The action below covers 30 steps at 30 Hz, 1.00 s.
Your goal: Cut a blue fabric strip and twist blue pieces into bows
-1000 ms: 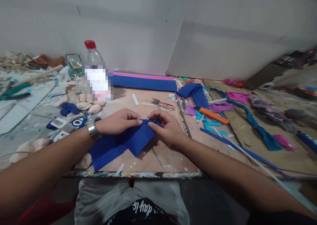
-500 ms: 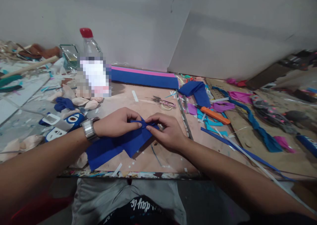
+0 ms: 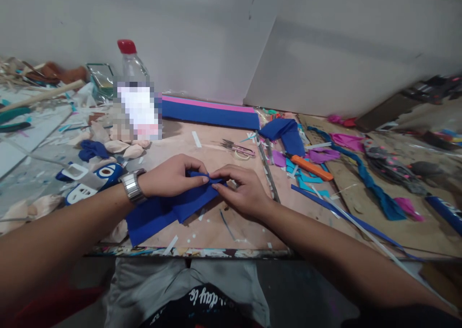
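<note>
Both hands pinch a piece of blue fabric (image 3: 159, 218) over the middle of the table. My left hand (image 3: 175, 176), with a metal watch (image 3: 132, 185) on its wrist, has thumb and fingers closed on the fabric's upper edge. Opposite it, my right hand (image 3: 245, 191) grips the same edge between thumb and forefinger, the fingertips of both hands nearly touching. The cloth hangs down toward the table and its left part spreads below my left wrist. Small pink thread snips (image 3: 238, 148) lie beyond my hands.
A red-capped bottle (image 3: 136, 68) stands at the back left. Stacked blue and pink fabric strips (image 3: 211, 115) lie along the wall. To the right are an orange cutter (image 3: 310, 168), fabric scraps and a teal strip (image 3: 371, 186). A blue-and-white corded device (image 3: 84, 183) lies left.
The hanging fold of blue fabric between my hands has risen and shifted slightly left. Both hands keep their pinch in nearly the same place.
</note>
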Motion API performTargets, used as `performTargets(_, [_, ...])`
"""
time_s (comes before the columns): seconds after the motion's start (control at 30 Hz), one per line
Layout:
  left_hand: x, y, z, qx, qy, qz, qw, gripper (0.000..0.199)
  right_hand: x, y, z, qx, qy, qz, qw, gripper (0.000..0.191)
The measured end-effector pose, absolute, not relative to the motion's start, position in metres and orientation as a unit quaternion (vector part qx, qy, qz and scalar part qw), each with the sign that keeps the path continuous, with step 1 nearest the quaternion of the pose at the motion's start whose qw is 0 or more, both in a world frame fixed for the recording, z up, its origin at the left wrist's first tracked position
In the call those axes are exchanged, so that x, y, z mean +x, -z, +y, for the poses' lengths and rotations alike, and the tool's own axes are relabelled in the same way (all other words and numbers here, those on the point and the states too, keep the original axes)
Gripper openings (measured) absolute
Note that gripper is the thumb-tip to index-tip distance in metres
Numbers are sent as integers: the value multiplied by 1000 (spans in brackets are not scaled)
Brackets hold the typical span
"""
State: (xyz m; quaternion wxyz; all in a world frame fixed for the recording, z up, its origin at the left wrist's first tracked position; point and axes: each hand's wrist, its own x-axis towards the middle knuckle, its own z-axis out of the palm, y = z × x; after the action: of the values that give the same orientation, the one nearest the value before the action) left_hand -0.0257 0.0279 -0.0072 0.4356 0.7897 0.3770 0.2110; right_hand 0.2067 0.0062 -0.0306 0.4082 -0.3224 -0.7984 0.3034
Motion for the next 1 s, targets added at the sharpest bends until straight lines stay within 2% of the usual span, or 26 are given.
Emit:
performTargets(0.3, [-23, 7, 23, 790, -239, 373, 424, 31, 208, 31, 7, -336, -287, -800, 406, 14])
performTargets(0.43, [-21, 9, 23, 786, -254, 382, 414, 27, 208, 32, 8, -347, -277, -795, 413, 11])
performTargets(0.77, [-16, 12, 19, 761, -296, 391, 426, 28, 207, 33, 8, -365, -262, -783, 430, 4])
performTargets(1.0, [-16, 14, 21, 743, -291, 384, 464, 28, 207, 31, 9, -353, -250, -792, 431, 7])
